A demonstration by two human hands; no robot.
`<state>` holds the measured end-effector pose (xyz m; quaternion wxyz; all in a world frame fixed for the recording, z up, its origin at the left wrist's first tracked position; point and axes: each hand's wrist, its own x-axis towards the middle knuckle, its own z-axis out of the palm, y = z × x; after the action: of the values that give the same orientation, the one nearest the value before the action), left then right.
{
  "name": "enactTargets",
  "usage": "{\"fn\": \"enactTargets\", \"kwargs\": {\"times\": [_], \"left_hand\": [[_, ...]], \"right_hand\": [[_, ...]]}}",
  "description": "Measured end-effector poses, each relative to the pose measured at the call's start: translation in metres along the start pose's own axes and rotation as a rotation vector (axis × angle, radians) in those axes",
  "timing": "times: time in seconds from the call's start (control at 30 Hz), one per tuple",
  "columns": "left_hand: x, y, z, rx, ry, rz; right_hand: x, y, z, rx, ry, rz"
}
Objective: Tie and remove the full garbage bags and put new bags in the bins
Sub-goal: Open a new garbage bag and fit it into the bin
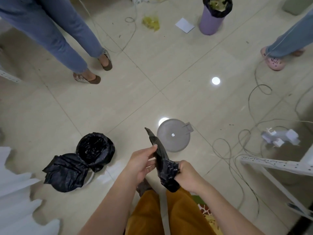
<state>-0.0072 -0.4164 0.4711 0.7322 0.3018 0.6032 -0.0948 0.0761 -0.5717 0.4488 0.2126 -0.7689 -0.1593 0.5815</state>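
Head view. A folded black garbage bag (160,155) is held between both hands above the tiled floor (118,102). Its lower, bunched end lies inside the right hand (188,175), whose grip is clamped around it with fingers curled; the crumpled plastic spills out below the fist. The upper part of the bag rises as a narrow, flat strip, tilted up and to the left, ending in a pointed tip. The left hand (140,163) meets this strip at mid-length, its grip pinching the plastic between thumb and fingertips, the palm turned toward the right hand. Both forearms enter from the bottom edge and converge over orange trousers.

To the left, a small bin (94,150) stands on the floor, lined with a black bag whose rim folds over the edge; a filled black bag (66,172) lies touching it. A grey round lid (174,135) rests on the floor just behind the held bag. Far back stands a purple bin (212,19), its black liner full. Cables (237,150) trail across the floor at right.
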Motion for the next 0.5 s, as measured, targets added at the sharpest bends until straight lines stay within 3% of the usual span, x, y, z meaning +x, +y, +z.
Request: {"fn": "enactTargets", "kwargs": {"times": [0.2, 0.33, 0.5], "left_hand": [[0.029, -0.016, 0.004, 0.052, 0.068, -0.072], [0.051, -0.030, 0.003, 0.045, 0.110, -0.028], [0.072, -0.044, -0.003, 0.022, 0.120, 0.029]], "right_hand": [[0.010, 0.018, 0.005, -0.066, 0.006, -0.065], [0.026, 0.031, 0.005, -0.111, -0.031, -0.112], [0.052, 0.040, -0.009, 0.285, -0.017, -0.077]]}}
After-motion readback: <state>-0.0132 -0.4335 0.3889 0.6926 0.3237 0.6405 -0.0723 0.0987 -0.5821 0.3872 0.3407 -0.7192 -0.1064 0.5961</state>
